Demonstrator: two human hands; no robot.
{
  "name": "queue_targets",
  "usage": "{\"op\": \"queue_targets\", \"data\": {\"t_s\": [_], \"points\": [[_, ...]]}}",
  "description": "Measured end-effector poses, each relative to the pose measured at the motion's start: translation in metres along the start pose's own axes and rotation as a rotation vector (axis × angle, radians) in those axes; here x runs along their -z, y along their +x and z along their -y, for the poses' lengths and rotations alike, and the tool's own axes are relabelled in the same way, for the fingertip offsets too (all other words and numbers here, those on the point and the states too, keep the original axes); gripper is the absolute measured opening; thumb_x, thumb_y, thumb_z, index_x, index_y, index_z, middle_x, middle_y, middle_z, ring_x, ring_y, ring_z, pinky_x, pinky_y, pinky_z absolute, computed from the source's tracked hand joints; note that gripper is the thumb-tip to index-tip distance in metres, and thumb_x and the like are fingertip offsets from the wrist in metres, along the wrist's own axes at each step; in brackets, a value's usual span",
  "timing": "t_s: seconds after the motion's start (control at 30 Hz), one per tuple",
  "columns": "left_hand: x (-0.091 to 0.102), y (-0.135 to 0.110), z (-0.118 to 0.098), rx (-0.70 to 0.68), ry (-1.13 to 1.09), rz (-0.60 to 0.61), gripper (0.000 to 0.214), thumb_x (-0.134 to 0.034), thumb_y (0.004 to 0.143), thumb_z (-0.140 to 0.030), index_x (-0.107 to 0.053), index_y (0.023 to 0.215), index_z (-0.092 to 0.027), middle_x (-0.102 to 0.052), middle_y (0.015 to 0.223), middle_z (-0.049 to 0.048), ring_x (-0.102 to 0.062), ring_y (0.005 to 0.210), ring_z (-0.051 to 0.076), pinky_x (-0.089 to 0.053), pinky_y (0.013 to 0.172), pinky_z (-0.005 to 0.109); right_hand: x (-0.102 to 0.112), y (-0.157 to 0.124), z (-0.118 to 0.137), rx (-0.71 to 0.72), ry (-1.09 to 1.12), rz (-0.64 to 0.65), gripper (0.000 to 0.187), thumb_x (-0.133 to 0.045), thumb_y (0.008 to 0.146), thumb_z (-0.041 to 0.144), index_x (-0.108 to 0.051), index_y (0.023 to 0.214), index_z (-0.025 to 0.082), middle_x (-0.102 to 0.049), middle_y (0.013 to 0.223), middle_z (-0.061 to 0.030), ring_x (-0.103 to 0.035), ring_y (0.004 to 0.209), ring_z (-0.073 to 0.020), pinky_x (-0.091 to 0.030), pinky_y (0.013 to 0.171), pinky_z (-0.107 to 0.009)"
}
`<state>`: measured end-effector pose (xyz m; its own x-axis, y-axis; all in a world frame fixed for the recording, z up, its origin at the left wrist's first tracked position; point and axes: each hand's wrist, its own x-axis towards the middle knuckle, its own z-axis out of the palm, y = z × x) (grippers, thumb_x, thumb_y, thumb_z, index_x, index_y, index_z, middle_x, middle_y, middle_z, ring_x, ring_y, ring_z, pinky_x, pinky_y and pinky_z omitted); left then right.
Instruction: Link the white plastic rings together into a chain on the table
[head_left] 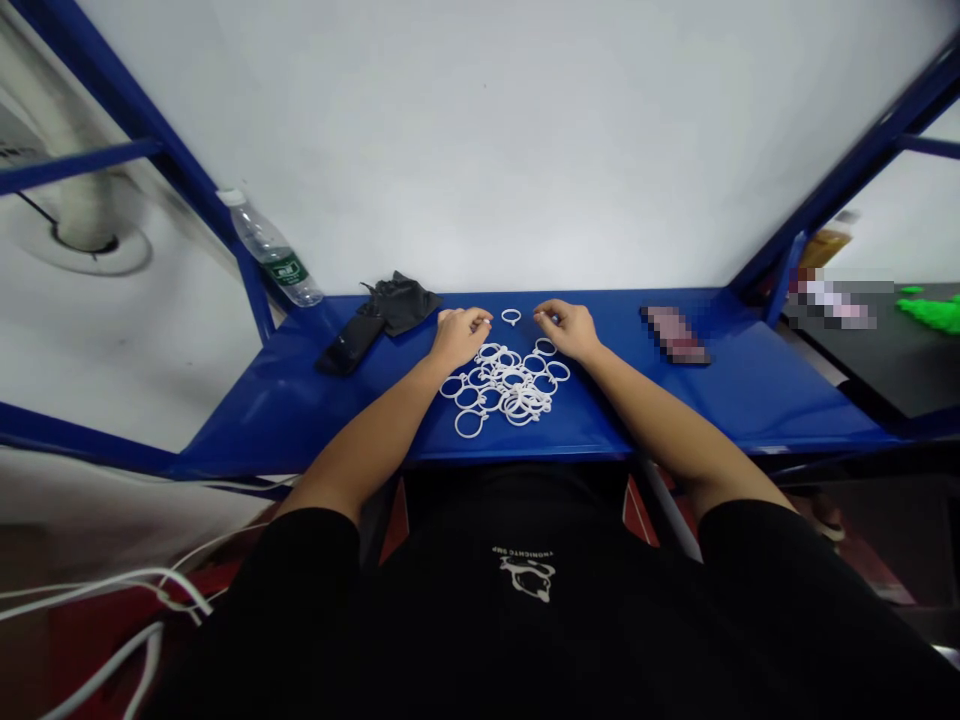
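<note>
A single white plastic ring with a small tab point(511, 317) lies on the blue table between my two hands, touched by neither. My left hand point(457, 335) is just left of it, fingers loosely curled with the tips apart; I see nothing held. On the other side, my right hand point(571, 327) hovers over the table with bent fingers spread a little and no visible object in them. Nearer to me, between my forearms, several similar white rings point(514, 380) lie in an overlapping heap, with a few at its edges lying separately.
Left of my hands lie a black phone point(351, 343) and a crumpled black pouch point(405, 303). A clear plastic bottle point(274, 255) leans by the blue frame. A blurred-out flat object point(675, 335) lies to the right. A white wall point(480, 150) rises behind the blue tabletop point(780, 390).
</note>
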<state>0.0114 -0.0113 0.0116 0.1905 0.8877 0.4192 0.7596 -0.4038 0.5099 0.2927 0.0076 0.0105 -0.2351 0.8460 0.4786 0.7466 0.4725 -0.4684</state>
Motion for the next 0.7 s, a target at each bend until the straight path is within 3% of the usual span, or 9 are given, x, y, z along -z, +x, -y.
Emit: {"op": "queue_targets", "data": {"t_s": [0.23, 0.5, 0.7], "points": [[-0.0012, 0.0, 0.0002, -0.034, 0.015, 0.028, 0.027, -0.068, 0.098, -0.018, -0.091, 0.11, -0.025, -0.089, 0.101, 0.0041, -0.08, 0.102, 0.027, -0.058, 0.109, 0.042, -0.0006, -0.0001, -0.0017, 0.033, 0.048, 0.035, 0.044, -0.058, 0.103, 0.041, -0.088, 0.127, 0.019, -0.09, 0.11, -0.0101, -0.08, 0.088, -0.0273, -0.062, 0.089, -0.04], [0.0041, 0.0016, 0.0003, -0.062, -0.005, 0.064, 0.031, -0.066, 0.094, -0.013, -0.093, 0.089, -0.027, -0.091, 0.105, 0.0033, -0.08, 0.106, 0.029, -0.061, 0.11, 0.043, -0.0012, 0.0, -0.0043, 0.032, 0.016, 0.036, 0.034, -0.057, 0.09, 0.028, -0.088, 0.103, 0.02, -0.087, 0.093, -0.0069, -0.077, 0.084, -0.0274, -0.059, 0.082, -0.038], [0.0007, 0.0017, -0.0034, -0.085, 0.017, 0.097, 0.034, -0.063, 0.093, -0.011, -0.093, 0.091, -0.026, -0.091, 0.109, 0.0038, -0.08, 0.111, 0.03, -0.06, 0.116, 0.047, 0.0029, 0.0018, 0.0005, 0.074, -0.035, 0.052, 0.033, -0.053, 0.091, 0.023, -0.085, 0.088, 0.021, -0.088, 0.099, -0.0104, -0.081, 0.093, -0.0298, -0.059, 0.089, -0.039]]}}
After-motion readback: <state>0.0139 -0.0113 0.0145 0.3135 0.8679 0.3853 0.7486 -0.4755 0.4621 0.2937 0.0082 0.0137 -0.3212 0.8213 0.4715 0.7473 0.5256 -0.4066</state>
